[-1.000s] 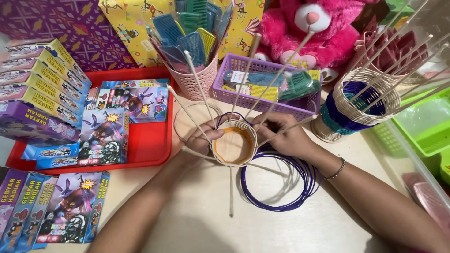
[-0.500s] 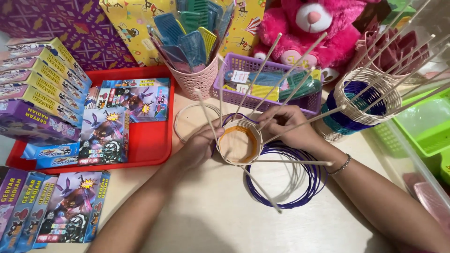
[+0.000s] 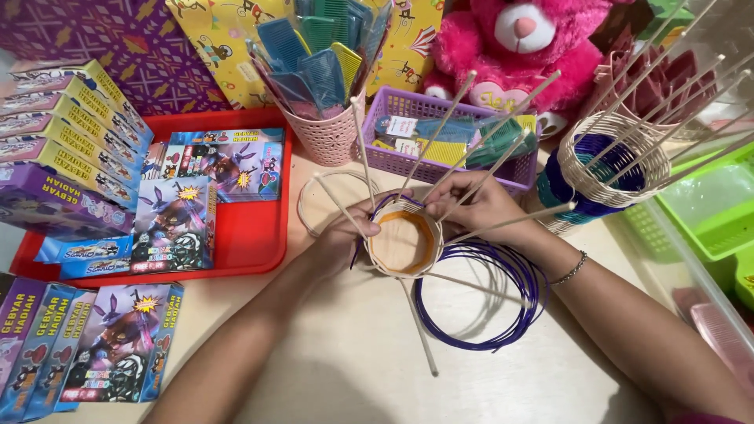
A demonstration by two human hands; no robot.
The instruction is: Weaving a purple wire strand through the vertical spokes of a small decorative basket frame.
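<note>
A small round basket base [image 3: 404, 242] with pale woven sides and an orange-brown bottom lies on the table between my hands, long pale rattan spokes [image 3: 503, 222] sticking out of it all around. My left hand [image 3: 345, 234] grips its left rim and a spoke. My right hand [image 3: 471, 206] pinches the far right rim among the upright spokes, wearing a thin bracelet [image 3: 572, 268]. A coil of purple cord [image 3: 479, 294] lies under and to the right of the base. A pale rattan loop [image 3: 330, 200] lies behind my left hand.
A half-woven basket [image 3: 601, 169] with blue and teal bands stands at the right. Behind are a purple tray [image 3: 448, 137], a pink cup of combs [image 3: 326, 118] and a pink plush bear [image 3: 514, 47]. A red tray [image 3: 251, 243] with card packs lies left; green bins [image 3: 707, 216] right.
The basket base has been turned between my hands, so the spokes point in new directions. My right hand has shifted along the far rim; one spoke now points toward me.
</note>
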